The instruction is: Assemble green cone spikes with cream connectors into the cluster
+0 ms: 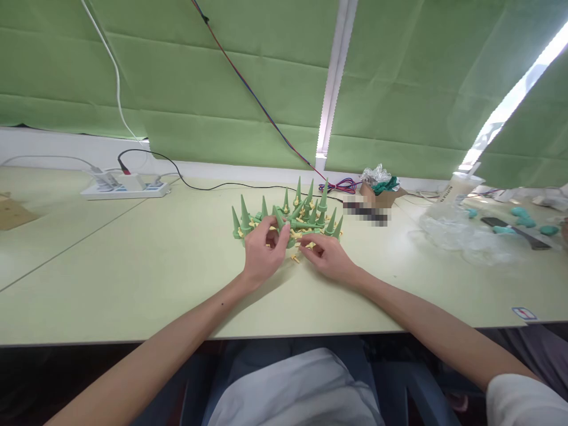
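Note:
Many green cones, some upright like this one [244, 216] and some lying down, cover the middle of the pale table, with small yellow pieces among them. My left hand [265, 248] is closed on a green cone [280, 220], which leans to the left with its wide base toward my right hand. Close beside that base, my right hand [326, 254] has its thumb and fingertips pinched together; what they hold, if anything, is too small to tell. A loose yellow piece [295, 258] lies on the table just below and between the hands.
A white power strip [126, 188] with plugs and cables lies at the back left. Behind the cones on the right are coiled wires [344, 185] and an open cardboard box [385, 194]. A cup [457, 188], plastic film [465, 236] and teal pieces [526, 220] stand farther right.

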Tool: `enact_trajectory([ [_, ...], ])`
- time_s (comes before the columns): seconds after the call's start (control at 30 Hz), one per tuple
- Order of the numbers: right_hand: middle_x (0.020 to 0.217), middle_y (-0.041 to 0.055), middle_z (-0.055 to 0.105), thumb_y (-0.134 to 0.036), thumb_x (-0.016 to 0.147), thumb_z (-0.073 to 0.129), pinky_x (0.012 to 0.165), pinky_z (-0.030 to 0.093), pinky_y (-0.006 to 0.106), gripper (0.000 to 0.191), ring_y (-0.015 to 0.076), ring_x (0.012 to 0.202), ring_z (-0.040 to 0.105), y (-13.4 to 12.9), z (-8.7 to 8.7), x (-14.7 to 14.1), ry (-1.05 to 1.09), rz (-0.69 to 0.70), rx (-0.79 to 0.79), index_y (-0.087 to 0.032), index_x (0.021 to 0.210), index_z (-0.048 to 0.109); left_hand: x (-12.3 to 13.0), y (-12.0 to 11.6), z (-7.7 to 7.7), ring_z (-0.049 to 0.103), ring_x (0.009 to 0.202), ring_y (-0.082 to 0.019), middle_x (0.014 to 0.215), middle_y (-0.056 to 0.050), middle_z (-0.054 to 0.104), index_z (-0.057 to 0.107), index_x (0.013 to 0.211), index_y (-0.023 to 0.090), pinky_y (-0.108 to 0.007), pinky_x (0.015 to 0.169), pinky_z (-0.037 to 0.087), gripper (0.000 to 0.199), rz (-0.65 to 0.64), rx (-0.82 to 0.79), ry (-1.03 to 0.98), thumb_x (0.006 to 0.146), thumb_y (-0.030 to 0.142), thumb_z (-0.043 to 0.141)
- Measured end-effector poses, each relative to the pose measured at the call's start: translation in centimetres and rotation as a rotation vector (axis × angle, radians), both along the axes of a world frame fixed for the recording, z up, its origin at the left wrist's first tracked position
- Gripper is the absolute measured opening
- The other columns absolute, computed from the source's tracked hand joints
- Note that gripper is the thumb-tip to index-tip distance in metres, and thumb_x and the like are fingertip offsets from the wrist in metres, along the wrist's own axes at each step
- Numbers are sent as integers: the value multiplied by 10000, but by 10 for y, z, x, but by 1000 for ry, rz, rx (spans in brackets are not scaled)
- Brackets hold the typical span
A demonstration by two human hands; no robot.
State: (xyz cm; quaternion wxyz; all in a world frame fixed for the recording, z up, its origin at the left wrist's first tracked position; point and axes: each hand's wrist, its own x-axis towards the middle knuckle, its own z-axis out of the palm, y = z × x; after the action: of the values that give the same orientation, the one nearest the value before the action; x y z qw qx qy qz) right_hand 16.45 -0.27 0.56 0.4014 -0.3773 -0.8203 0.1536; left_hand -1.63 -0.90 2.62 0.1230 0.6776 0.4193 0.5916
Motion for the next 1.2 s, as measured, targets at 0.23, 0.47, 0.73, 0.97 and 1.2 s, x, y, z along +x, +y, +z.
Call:
enact_trajectory([
  [0.23, 734, 3, 619, -197, 878, 615, 568, 378, 236, 181, 103, 542, 479, 4, -5, 0, -124, 54, -42, -157, 1050, 658, 2, -1, -3, 371, 439, -73, 537, 67, 422, 493, 793, 201, -227, 477, 330, 205, -19, 24, 93, 906, 357, 564],
  [0.47, 617, -45, 536, -136, 865, 601, 578, 366, 239, 178, 103, 510, 433, 6, -8, 0, -170, 68, -105, -156, 1038, 635, 3, 0, -5, 413, 461, -74, 654, 43, 525, 521, 860, 197, -233, 491, 330, 167, -79, -76, 165, 908, 354, 551],
  [0.73, 785, 14, 609, -72, 842, 578, 611, 384, 250, 104, 131, 636, 497, 9, -8, 1, -164, 76, -17, -164, 884, 602, 4, 2, -7, 429, 456, -64, 747, 27, 590, 518, 895, 192, -229, 495, 343, 174, -87, -171, 224, 904, 365, 543],
  [0.97, 950, 74, 666, -27, 865, 501, 692, 473, 295, 247, 179, 812, 596, 12, -9, 5, -49, 26, 67, -172, 1014, 634, 3, 4, -9, 442, 457, -64, 754, 36, 578, 498, 899, 198, -232, 509, 370, 185, -77, -176, 258, 913, 379, 536],
  [1.2, 1005, 73, 654, -141, 925, 505, 689, 533, 315, 158, 170, 799, 615, 12, -7, 4, 93, -89, 70, -194, 968, 647, 1, 10, -18, 536, 585, -132, 720, 9, 574, 435, 789, 206, -261, 541, 396, 217, -107, -224, 447, 942, 352, 485],
])
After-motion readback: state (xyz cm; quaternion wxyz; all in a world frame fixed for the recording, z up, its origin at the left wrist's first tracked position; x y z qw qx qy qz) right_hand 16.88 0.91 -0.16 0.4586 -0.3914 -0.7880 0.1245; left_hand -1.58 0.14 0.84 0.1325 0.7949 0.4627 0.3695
